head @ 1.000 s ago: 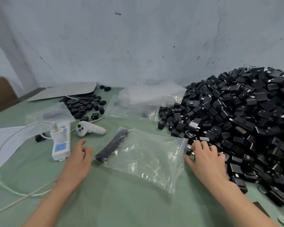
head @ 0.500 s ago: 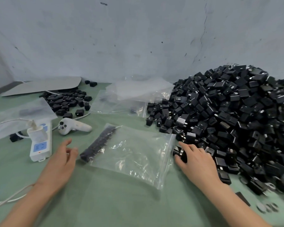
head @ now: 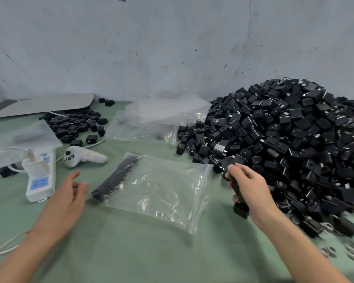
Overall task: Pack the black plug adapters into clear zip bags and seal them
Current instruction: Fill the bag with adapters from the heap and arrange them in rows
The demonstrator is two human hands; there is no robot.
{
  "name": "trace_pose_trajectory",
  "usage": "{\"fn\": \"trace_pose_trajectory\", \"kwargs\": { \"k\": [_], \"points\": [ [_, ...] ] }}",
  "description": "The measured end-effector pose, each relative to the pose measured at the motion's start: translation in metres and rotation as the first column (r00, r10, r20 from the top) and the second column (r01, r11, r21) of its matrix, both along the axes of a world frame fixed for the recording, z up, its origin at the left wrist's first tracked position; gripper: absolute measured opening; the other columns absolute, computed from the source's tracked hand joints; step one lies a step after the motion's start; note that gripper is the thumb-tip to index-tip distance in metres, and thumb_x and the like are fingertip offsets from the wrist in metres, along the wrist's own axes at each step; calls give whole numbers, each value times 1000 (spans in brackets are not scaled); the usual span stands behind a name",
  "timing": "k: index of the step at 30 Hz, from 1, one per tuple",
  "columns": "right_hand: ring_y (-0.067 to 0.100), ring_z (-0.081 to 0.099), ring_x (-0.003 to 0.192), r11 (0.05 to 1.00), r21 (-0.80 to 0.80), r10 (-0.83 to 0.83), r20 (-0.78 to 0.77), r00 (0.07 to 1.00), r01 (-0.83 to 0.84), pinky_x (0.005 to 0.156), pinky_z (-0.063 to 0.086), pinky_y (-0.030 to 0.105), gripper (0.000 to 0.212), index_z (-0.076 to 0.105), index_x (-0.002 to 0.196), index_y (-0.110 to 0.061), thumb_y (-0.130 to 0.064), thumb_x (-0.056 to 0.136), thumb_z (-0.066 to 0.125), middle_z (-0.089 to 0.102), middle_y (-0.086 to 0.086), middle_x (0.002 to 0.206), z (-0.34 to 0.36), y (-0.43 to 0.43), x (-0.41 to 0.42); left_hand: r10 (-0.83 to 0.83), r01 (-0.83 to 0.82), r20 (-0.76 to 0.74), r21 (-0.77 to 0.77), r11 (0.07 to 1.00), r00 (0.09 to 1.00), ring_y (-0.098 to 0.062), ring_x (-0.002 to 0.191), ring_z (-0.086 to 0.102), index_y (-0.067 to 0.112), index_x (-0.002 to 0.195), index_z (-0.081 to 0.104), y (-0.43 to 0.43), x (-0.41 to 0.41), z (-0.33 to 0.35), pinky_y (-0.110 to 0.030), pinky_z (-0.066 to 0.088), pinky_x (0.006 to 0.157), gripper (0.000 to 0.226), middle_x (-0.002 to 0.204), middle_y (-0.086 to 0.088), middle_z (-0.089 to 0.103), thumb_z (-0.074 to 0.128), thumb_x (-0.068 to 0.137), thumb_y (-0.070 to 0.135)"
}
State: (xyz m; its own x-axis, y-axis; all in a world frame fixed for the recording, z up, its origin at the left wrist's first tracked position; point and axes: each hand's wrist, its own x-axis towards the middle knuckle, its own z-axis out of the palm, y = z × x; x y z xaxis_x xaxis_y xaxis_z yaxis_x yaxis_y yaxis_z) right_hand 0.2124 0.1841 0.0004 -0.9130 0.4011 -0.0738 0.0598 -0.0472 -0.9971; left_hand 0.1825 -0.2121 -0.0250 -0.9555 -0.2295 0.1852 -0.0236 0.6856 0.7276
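Beside the pile (head: 294, 129) at the right of the bench (head: 151, 252), your right hand (head: 247, 186) grips black plug adapters (head: 229, 162) just right of the flat zip bag (head: 161, 190); your slack, empty left hand (head: 67, 193) flanks its opposite end.

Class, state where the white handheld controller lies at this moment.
In the head view, the white handheld controller lies left of centre, between the white power strip and the clear zip bag, beyond the left hand.

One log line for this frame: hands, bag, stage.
left hand: open, beside bag | right hand: grips adapters at pile edge | zip bag: flat on table, adapter row inside | stage: loading
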Motion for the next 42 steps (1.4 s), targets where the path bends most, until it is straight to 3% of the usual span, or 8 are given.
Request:
{"fn": "trace_pose_trajectory", "kwargs": {
  "k": [5, 12, 19, 29, 32, 35, 39, 42],
  "points": [
    [16, 60, 72, 589, -805, 106, -15, 994, -75, 38, 37, 20, 37, 63, 106, -7, -36, 84, 69, 68, 1, 89, 10, -1, 0, 2, -1, -45, 17, 1000, 999, -21, 88, 56, 19, 143, 42, 1, -4, -2, -39, 39, 86, 44, 102, 2, 58, 45, 101, 33],
    [16, 59, 72, 420, -901, 128, -58, 990, -107, 36, 37, 19, 36, 62, 98, -6, -33, 77, 72, 66, 1, 88, 12, -24, -14, -84, 92, -156, 44, 995, 984, -13, 95, 62, 35, 136, 47, 44, 10, 18, -37, 43, 85, 35, 110, 7, 64, 43, 101, 41],
    [14, 60, 68, 256, -954, 96, -138, 986, -159, 35, 39, 20, 30, 64, 92, -8, -34, 78, 70, 65, 0, 83, 21, -61, -18, -542, 577, -257, 79, 813, 800, 2, 104, 56, 58, 129, 39, 175, 58, 41, -7, 43, 79, 45, 123, 29, 46, 53, 87, 60],
    [17, 66, 63, 379, -922, -53, -107, 993, -79, 65, 58, 31, 30, 65, 81, -16, -45, 84, 62, 67, -2, 73, 25, -56, -1, -512, 575, -291, 205, 792, 808, 6, 111, 54, 58, 126, 44, 242, 55, 34, -8, 41, 91, 45, 123, 27, 51, 55, 96, 26],
    [20, 62, 77, 615, -788, -135, -125, 983, -16, 75, 53, 35, 22, 65, 91, -13, -36, 89, 63, 65, 2, 81, 25, -65, 2, -423, 356, -94, 717, 599, 901, 6, 111, 60, 50, 127, 52, 261, 59, 46, -19, 47, 96, 43, 125, 19, 62, 51, 83, 53],
    [10, 68, 85, 977, -186, -155, -294, 943, 103, 80, 54, 29, 21, 63, 107, -33, -22, 91, 69, 73, -10, 90, 23, -85, 8, -304, 127, -20, 933, 337, 952, -7, 101, 70, 29, 117, 67, 264, 55, 56, -26, 54, 87, 42, 110, 5, 75, 58, 87, 58],
    [1, 58, 109, 925, 365, 219, -278, 935, -108, 104, 44, 38, 32, 56, 118, -41, -27, 91, 68, 64, -22, 109, 15, -104, 15, -180, -50, 45, 999, -19, 983, -20, 104, 71, 11, 119, 69, 244, 55, 62, -37, 50, 98, 46, 109, -7, 74, 62, 92, 48],
    [-11, 25, 140, 726, 611, 455, -83, 887, -315, 125, 5, 35, 55, 36, 148, -38, -38, 97, 58, 43, -30, 141, 13, -106, 13, -204, -138, 103, 977, -165, 974, -24, 99, 73, 8, 114, 70, 223, 55, 60, -42, 53, 94, 46, 109, -10, 75, 58, 94, 48]
  ]
}}
